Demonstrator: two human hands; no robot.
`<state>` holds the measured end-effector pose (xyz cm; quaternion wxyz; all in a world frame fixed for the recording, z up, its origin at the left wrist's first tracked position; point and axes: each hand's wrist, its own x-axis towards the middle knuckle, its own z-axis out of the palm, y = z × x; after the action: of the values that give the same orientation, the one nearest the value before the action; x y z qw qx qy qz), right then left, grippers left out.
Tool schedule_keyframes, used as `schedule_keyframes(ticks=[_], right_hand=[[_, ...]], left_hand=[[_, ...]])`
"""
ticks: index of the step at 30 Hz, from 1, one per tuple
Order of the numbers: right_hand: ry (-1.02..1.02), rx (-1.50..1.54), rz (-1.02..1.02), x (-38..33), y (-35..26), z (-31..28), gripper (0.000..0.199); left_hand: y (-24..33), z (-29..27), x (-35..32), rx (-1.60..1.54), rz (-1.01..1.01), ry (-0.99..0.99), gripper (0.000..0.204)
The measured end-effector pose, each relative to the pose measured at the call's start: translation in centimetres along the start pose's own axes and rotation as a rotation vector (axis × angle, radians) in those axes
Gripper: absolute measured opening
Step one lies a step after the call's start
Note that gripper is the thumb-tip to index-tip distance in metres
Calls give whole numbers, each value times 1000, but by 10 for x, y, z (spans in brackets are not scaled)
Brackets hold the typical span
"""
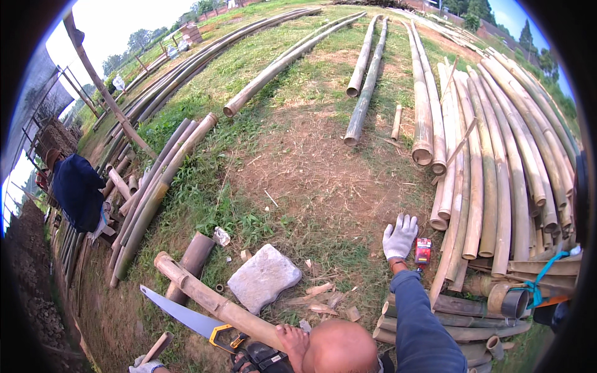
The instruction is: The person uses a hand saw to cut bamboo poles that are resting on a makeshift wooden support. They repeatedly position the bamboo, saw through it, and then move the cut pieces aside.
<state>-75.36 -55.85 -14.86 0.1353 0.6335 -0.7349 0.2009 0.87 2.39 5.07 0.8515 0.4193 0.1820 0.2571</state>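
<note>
My right hand (pixel 400 237) is in a white work glove at the end of a blue sleeve. Its fingers are spread over the ground, and it holds nothing. Beside it lies a small red boxy thing (pixel 423 250), perhaps a tape measure. At the lower left edge my left hand (pixel 145 365), also gloved, is closed round a wooden handle (pixel 157 348); the rest of that tool is out of view. Between them a bamboo pole (pixel 214 302) slants over a short thick bamboo piece (pixel 190 264). A hand saw (pixel 193 320) with a yellow-and-black grip lies along the pole.
A pale stone block (pixel 264 278) sits beyond the pole, near wood chips. Long bamboo poles (pixel 491 161) are stacked at the right. More poles (pixel 165 180) lie left, beside a person in dark blue (pixel 76 193). A bare rounded body part (pixel 345 348) covers the pole's near end.
</note>
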Motion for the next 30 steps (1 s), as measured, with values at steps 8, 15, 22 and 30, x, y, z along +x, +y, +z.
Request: schedule_keyframes(ticks=[8, 15, 22, 30], right_hand=[[-95, 11, 3, 4, 8, 7, 68], [192, 97, -214, 23, 32, 14, 51], [225, 150, -209, 24, 32, 16, 55], [155, 180, -217, 31, 33, 9, 52]], left_hand=[[-17, -46, 92, 835, -165, 367, 57], [-69, 40, 2, 1299, 407, 5, 82], [-258, 191, -400, 638, 370, -1608, 53], [-377, 237, -856, 562, 683, -2243, 85]])
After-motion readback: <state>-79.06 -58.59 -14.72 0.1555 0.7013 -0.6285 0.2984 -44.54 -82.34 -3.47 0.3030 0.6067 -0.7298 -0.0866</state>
